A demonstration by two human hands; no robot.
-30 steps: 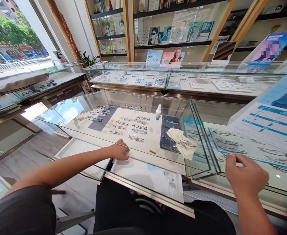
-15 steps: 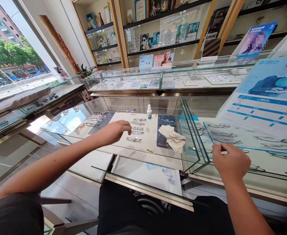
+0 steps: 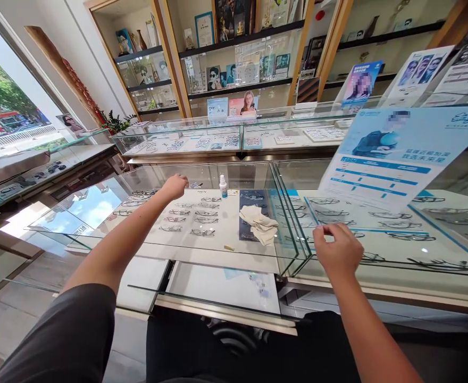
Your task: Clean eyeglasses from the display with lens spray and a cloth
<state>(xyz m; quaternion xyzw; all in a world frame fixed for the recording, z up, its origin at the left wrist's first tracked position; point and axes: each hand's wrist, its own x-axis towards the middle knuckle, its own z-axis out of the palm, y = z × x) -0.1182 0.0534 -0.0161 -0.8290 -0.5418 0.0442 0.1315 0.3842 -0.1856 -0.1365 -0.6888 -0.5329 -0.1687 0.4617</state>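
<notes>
My left hand (image 3: 176, 186) reaches far over the glass counter, fingers loosely bent and apart, with nothing visible in them. Its fingertips overlap a pair of eyeglasses (image 3: 196, 185) at the back of the display; whether they touch cannot be made out. Right of it stands a small white spray bottle (image 3: 223, 188) with a blue label. My right hand (image 3: 340, 249) is at the glass edge near the right-hand case, thumb and forefinger pinched together; what they hold, if anything, is too small to name. A crumpled cream cloth (image 3: 258, 224) lies between the hands.
Several eyeglasses (image 3: 207, 214) lie in rows in the case. A small yellowish strip (image 3: 228, 248) is near the front. A blue-and-white leaflet (image 3: 389, 159) stands on the right. An open drawer (image 3: 218, 284) sits before my lap. Shelves and another glass counter (image 3: 178, 141) line the back.
My left hand has moved forward and left, from over the eyeglass rows to the back of the display. My right hand keeps its pinch by the glass edge. The view has turned right.
</notes>
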